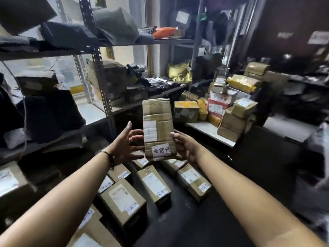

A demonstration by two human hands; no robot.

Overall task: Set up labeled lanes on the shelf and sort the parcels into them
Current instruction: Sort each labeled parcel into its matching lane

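Note:
A long brown cardboard parcel is held upright in front of me, with a shipping slip on its face and a white handwritten label near its bottom. My right hand grips its right edge, thumb on the front. My left hand is beside its left edge with fingers spread and straight; whether they touch it I cannot tell. Below on the dark floor lie several labeled cardboard parcels. The metal shelf stands at the left and ahead.
The shelf levels hold dark and grey bagged parcels. A low white table at the right carries a heap of brown, yellow and red boxes. More dark shelving with bags fills the far right.

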